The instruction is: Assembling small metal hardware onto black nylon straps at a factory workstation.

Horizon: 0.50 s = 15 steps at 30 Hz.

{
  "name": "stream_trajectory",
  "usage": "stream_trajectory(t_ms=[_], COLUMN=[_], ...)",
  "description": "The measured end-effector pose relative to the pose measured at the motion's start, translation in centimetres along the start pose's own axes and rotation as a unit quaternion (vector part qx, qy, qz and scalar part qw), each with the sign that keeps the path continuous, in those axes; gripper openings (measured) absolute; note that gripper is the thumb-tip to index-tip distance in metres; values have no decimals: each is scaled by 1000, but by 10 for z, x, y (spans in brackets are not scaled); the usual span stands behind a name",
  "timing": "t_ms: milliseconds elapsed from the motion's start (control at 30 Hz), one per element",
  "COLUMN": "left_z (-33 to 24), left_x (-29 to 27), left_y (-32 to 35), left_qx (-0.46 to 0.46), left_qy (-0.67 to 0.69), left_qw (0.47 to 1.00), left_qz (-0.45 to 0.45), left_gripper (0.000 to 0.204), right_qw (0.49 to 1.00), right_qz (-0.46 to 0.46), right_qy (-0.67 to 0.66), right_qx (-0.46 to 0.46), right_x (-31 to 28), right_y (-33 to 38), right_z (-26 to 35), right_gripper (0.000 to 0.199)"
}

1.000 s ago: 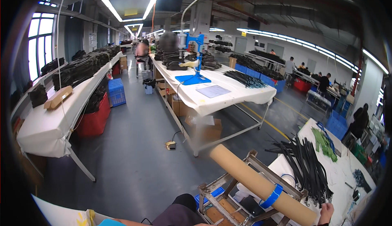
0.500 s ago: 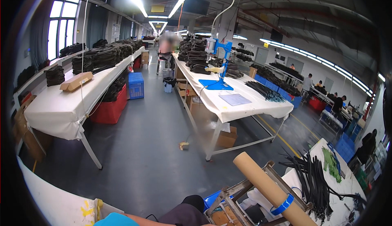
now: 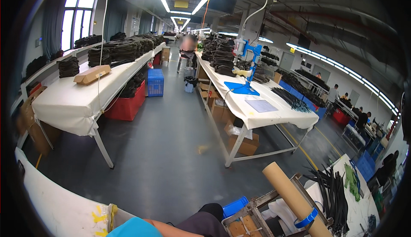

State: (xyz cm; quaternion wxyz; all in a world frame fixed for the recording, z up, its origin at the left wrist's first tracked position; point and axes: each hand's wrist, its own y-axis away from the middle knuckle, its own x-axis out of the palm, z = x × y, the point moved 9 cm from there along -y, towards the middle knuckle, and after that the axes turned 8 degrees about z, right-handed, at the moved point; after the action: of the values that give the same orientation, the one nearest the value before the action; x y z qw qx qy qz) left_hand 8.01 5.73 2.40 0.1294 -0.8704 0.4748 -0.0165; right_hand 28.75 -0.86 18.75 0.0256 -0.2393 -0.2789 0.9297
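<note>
Neither of my hands is in the picture. A teal sleeve (image 3: 133,227) and a strip of bare forearm (image 3: 169,229) come in at the lower edge, and the hand beyond is cut off. To the right of that arm is a dark-clad leg (image 3: 201,221). Nearest to it stands a worn metal frame (image 3: 258,203) with a brown board inside. A long cardboard tube (image 3: 286,190) slants across the frame, with a roll of blue tape (image 3: 306,218) around it. Black straps (image 3: 329,194) lie bunched on the white table farther right.
A white table edge (image 3: 55,194) curves along the lower left. Ahead, an aisle runs between a left table (image 3: 64,110) with stacked dark cloth and a right table (image 3: 274,116) bearing a blue hand press (image 3: 246,87). Red (image 3: 128,104) and blue (image 3: 155,83) crates stand beside the aisle.
The whole scene has shifted to the right in the picture, as my view turns left. Slightly more of the sleeve and forearm shows.
</note>
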Motion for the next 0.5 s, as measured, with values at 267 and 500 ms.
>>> stream_trajectory(t_ms=[267, 500], left_z=[-41, -28], left_x=[1, -2], left_y=[15, 44], left_qx=[2, 22], left_qy=[-144, -162], left_qw=[989, 982], left_qz=[-37, -92], left_gripper=[26, 23], right_qw=[897, 960], right_qz=[159, 220], right_qy=[-298, -137], right_qx=[285, 110], right_x=[168, 211], right_y=[63, 78], right_z=[-69, -88], right_gripper=[47, 57])
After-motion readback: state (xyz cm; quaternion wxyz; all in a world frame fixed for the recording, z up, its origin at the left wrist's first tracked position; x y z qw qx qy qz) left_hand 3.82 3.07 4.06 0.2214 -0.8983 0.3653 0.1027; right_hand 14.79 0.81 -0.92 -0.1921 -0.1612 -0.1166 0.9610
